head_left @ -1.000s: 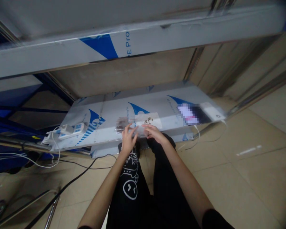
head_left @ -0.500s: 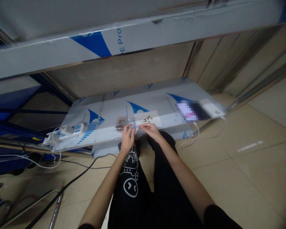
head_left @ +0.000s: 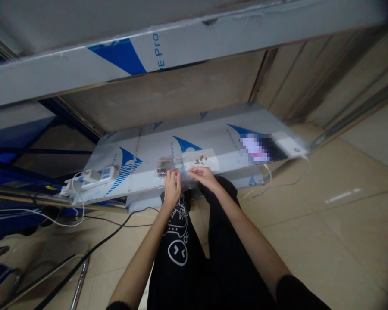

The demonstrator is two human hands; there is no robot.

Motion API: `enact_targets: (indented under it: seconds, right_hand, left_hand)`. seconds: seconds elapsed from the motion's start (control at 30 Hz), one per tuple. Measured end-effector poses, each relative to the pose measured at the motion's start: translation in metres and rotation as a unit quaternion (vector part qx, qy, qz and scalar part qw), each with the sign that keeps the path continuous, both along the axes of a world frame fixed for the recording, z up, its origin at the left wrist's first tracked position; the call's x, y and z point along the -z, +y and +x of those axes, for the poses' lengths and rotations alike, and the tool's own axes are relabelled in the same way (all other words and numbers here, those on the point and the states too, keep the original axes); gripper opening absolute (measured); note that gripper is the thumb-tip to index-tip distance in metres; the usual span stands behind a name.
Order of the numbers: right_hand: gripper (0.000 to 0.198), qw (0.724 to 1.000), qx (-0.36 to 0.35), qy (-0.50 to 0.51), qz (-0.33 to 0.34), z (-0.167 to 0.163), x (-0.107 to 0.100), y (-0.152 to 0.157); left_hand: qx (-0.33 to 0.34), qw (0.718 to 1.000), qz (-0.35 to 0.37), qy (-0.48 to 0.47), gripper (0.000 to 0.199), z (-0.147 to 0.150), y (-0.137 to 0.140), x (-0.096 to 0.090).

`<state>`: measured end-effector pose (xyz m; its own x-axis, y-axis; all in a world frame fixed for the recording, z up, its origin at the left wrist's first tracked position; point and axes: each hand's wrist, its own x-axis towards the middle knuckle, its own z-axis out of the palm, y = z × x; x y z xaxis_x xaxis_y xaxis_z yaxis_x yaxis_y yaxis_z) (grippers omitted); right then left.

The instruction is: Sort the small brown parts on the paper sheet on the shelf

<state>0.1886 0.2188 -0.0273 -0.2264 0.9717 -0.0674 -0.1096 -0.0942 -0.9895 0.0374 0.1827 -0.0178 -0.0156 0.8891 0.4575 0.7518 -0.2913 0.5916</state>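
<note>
My left hand (head_left: 172, 185) is at the front edge of the shelf with its fingers curled together. They touch or overlap the near side of a clear plastic bag (head_left: 166, 163) with dark brown contents. Just to the right, my right hand (head_left: 205, 175) has thumb and fingers pressed together in a pinch, pointing towards the left hand. Whatever either hand pinches is too small to name. Behind the right hand lies a white sheet (head_left: 212, 158) with several small dark pieces (head_left: 201, 160) scattered on it.
A white power strip (head_left: 106, 174) with plugs sits at the shelf's left end. On the right lies a phone-like device (head_left: 255, 148), its screen blurred out, with a white cable (head_left: 270, 176) hanging down. An upper beam (head_left: 187, 47) crosses above the shelf. A black cable (head_left: 116, 232) runs below left.
The fingers of my left hand have drawn closer together. My right hand stays pinched in nearly the same place. The view has shifted slightly.
</note>
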Motion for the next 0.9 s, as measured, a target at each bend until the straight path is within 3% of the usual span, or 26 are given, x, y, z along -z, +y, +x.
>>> enact_targets:
  seconds: [0.1,0.33,0.63,0.9]
  right_hand:
    - [0.027,1.000,-0.010,0.003,-0.011,-0.0007,-0.0045,-0.0016]
    - [0.029,0.998,0.046,0.043,-0.023,-0.0002,-0.0041,0.0027]
    - [0.027,0.997,0.048,0.041,-0.034,-0.0008,-0.0052,0.0038]
    - [0.027,0.999,0.008,0.044,-0.017,-0.0006,-0.0041,0.0052]
  left_hand:
    - [-0.016,1.000,0.012,-0.012,0.019,-0.0001,-0.0009,-0.0003]
    - [-0.014,1.000,0.007,-0.022,0.020,-0.0003,-0.0018,-0.0026]
    - [-0.004,1.000,-0.005,-0.031,0.020,-0.0015,-0.0016,-0.0028]
    - [-0.006,0.999,0.000,-0.037,0.021,-0.0013,-0.0013,-0.0033]
